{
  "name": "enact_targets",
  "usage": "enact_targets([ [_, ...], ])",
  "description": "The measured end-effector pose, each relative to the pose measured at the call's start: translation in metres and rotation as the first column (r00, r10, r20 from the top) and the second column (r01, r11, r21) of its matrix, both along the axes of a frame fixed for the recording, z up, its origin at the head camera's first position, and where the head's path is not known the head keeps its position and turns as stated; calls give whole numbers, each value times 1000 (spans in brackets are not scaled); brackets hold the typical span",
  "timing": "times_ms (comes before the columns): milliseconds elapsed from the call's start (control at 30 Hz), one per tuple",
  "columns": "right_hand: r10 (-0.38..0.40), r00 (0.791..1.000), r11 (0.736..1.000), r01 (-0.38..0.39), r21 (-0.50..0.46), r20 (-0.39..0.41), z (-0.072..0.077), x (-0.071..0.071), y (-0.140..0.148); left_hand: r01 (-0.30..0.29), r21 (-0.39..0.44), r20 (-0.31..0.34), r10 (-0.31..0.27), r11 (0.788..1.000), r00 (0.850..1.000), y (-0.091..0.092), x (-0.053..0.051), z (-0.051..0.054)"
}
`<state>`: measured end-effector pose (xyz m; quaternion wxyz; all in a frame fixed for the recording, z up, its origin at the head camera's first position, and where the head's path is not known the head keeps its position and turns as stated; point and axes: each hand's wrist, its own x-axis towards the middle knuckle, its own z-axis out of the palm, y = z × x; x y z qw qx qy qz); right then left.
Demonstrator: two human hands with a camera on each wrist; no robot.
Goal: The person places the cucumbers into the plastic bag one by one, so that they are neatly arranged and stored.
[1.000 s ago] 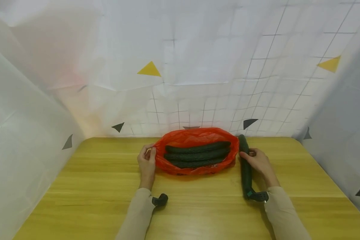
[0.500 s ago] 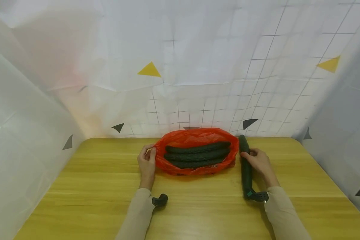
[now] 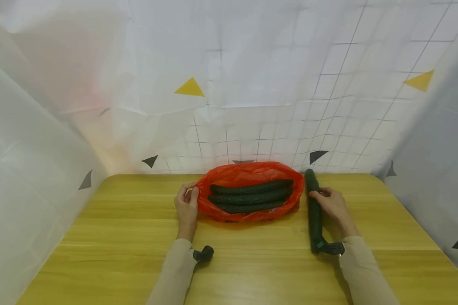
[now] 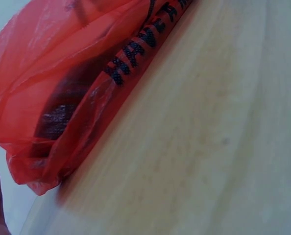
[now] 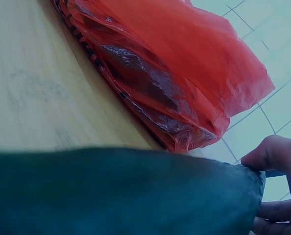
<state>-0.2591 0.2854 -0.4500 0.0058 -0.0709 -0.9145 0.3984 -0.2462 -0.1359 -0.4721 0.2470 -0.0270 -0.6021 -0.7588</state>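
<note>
A red plastic bag (image 3: 244, 170) lies on its base with its mouth spread wide, and 3 dark green cucumbers (image 3: 250, 197) rest side by side in it. My left hand (image 3: 187, 206) pinches the bag's left edge. To the right of the bag, my right hand (image 3: 333, 207) grips another cucumber (image 3: 314, 218) between thumb and fingers, its length pointing away from me. In the right wrist view that cucumber (image 5: 121, 191) fills the lower part, beside the bag's side (image 5: 184, 63). Black print shows on the bag (image 4: 135, 51) in the left wrist view.
A wooden table (image 3: 252, 262) lies under everything. White sheeting with gridlines and triangles (image 3: 252, 123) closes off the back and both sides. A black wrist camera (image 3: 204, 254) sits on the left wrist, and another (image 3: 332, 248) on the right overlaps the held cucumber's near end.
My right hand has shifted slightly to the right with the cucumber, widening the gap to the bag a little. The left hand and the bag have stayed put.
</note>
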Motion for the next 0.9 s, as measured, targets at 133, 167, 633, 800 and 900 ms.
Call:
enact_targets([
  [133,-4,1000,1000,4,-26,-3,2,0,0,-6,0,-16,6,1000,1000,0,-1,-1],
  [167,-5,1000,999,5,-33,-4,3,0,0,-7,0,-19,7,1000,1000,0,-1,-1],
  [633,-12,999,995,7,-98,-49,13,5,1,-4,10,-14,4,1000,1000,1,1,1],
  [800,-13,998,971,-2,-239,-61,19,7,2,-5,11,1,5,1000,1000,1,1,0],
  [900,-32,996,963,7,-269,-89,22,7,2,-7,10,7,7,1000,1000,1,1,0],
])
